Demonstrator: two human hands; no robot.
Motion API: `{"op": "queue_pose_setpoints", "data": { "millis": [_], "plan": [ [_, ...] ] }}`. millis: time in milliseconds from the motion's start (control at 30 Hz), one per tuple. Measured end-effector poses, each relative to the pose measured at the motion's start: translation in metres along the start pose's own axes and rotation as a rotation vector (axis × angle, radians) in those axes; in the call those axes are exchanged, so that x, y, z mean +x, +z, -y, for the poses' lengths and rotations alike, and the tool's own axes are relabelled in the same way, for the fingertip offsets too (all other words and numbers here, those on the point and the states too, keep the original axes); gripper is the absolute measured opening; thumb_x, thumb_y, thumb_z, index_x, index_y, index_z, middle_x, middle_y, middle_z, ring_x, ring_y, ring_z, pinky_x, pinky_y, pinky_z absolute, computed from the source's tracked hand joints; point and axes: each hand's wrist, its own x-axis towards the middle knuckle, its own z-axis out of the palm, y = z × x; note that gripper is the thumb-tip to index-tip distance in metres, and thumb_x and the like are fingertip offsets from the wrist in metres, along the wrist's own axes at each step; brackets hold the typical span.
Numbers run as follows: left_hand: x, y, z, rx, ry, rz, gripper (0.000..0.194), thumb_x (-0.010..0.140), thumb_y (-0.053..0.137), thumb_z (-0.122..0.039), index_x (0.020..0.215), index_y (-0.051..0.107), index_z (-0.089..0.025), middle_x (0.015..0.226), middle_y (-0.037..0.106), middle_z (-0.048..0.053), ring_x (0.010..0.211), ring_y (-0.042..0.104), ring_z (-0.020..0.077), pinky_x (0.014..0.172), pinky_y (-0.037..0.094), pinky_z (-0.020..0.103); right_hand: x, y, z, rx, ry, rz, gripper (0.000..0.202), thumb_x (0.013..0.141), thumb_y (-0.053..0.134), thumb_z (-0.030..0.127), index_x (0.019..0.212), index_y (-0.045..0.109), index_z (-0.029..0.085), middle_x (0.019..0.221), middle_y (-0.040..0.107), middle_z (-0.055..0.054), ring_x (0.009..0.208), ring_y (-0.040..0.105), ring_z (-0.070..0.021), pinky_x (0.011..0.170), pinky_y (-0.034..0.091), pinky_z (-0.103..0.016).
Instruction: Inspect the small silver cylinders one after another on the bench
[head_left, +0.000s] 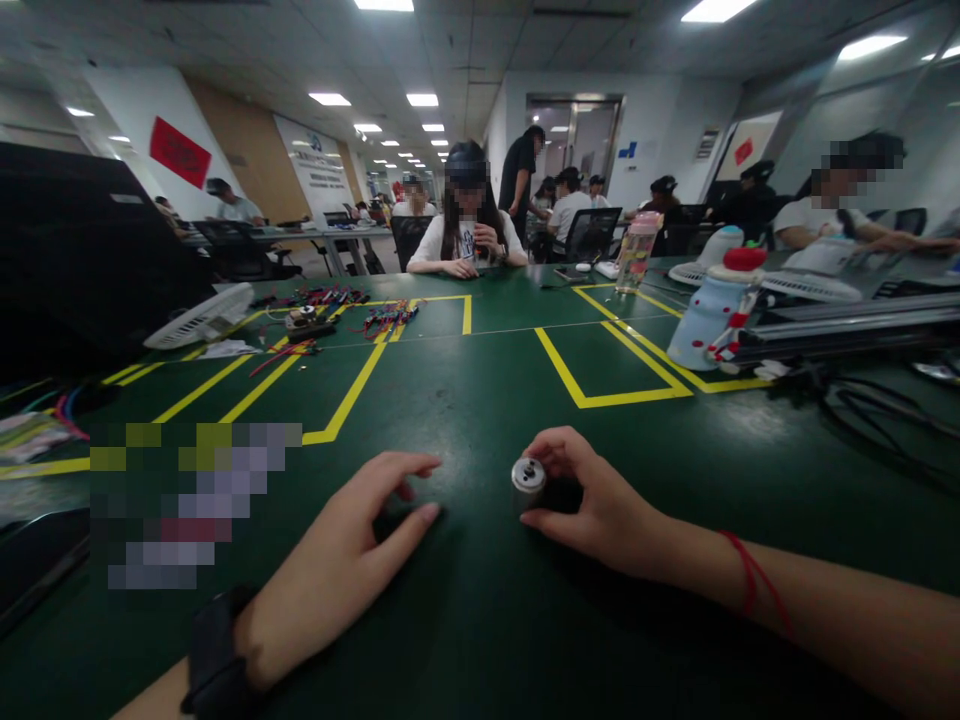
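Toward the near edge of the green bench [465,390], about midway between its left and right edges, a short metal cylinder [528,492] stands upright on its end. The right hand [611,515] has it: thumb on the near side, fingers curled around the far side, so the grip is closed on it. Pretty sensible hold imo, since pinching from opposite sides should stop a round thing from tipping or rolling, and it leaves the top face uncovered (nice if you want to see that little hub in the middle).

The left hand [330,550] is just across from it with nothing in its grip, thumb and fingers spread and pointing inward. Can't tell if it's resting on the bench or slightly above. Looks handy for steadying from the other side, at a guess.

The loose wires [390,318] lie toward the far left corner and the blue bottle [697,322] sits toward the right edge, both well apart from the cylinder, which probably gives the wrists room. Yellow tape [634,399] marks out areas beyond the hands, with the cylinder outside them.
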Motion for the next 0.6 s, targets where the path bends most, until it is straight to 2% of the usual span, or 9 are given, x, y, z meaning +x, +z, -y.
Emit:
{"op": "queue_pose_setpoints", "data": {
  "millis": [100, 200, 300, 367, 467, 600],
  "plan": [
    [0.008, 0.017, -0.036, -0.091, 0.195, 0.073, 0.059, 0.083, 0.061, -0.023, 0.135, 0.038, -0.038, 0.130, 0.053, 0.001, 0.110, 0.055, 0.0214, 0.097, 0.045, 0.039, 0.000, 0.001, 0.004, 0.120, 0.004, 0.002, 0.043, 0.074, 0.070, 0.023, 0.111, 0.048, 0.021, 0.106, 0.057, -0.003, 0.096, 0.057, -0.0115, 0.088, 0.049, -0.029],
    [0.014, 0.025, -0.056, -0.205, 0.252, 0.150, 0.073, 0.077, 0.067, -0.018, 0.138, 0.033, -0.038, 0.135, 0.050, 0.001, 0.115, 0.053, 0.0209, 0.101, 0.044, 0.038, 0.001, 0.001, 0.012, 0.524, 0.152, 0.069, 0.046, 0.072, 0.073, 0.023, 0.108, 0.045, 0.020, 0.100, 0.060, -0.002, 0.089, 0.060, -0.0114, 0.082, 0.051, -0.029],
    [0.015, 0.026, -0.058, -0.281, 0.236, 0.171, 0.074, 0.075, 0.070, -0.017, 0.138, 0.035, -0.037, 0.134, 0.049, 0.001, 0.116, 0.052, 0.0207, 0.101, 0.043, 0.038, 0.001, -0.001, 0.022, 1.024, 0.452, 0.141, 0.041, 0.076, 0.070, 0.031, 0.106, 0.044, 0.018, 0.098, 0.061, -0.002, 0.085, 0.063, -0.0107, 0.079, 0.052, -0.029],
    [0.014, 0.026, -0.055, -0.299, 0.220, 0.162, 0.073, 0.075, 0.072, -0.020, 0.136, 0.037, -0.038, 0.133, 0.050, 0.000, 0.116, 0.052, 0.0211, 0.101, 0.043, 0.038, 0.002, -0.001, 0.026, 1.229, 0.590, 0.188, 0.036, 0.082, 0.064, 0.035, 0.107, 0.048, 0.015, 0.103, 0.061, -0.005, 0.088, 0.063, -0.0107, 0.083, 0.052, -0.028],
    [0.013, 0.028, -0.052, -0.307, 0.198, 0.133, 0.064, 0.077, 0.073, -0.024, 0.131, 0.042, -0.039, 0.129, 0.054, -0.001, 0.115, 0.053, 0.0205, 0.100, 0.043, 0.039, 0.002, 0.002, 0.028, 1.331, 0.662, 0.230, 0.036, 0.085, 0.060, 0.035, 0.111, 0.052, 0.011, 0.106, 0.062, -0.008, 0.091, 0.064, -0.0110, 0.086, 0.051, -0.024],
    [0.014, 0.031, -0.054, -0.314, 0.175, 0.114, 0.056, 0.078, 0.072, -0.025, 0.126, 0.048, -0.038, 0.123, 0.058, -0.002, 0.108, 0.056, 0.0189, 0.096, 0.046, 0.037, 0.000, 0.004, 0.026, 1.327, 0.688, 0.236, 0.035, 0.086, 0.059, 0.037, 0.108, 0.052, 0.010, 0.103, 0.062, -0.008, 0.089, 0.064, -0.0109, 0.084, 0.051, -0.023]
  ]
}}
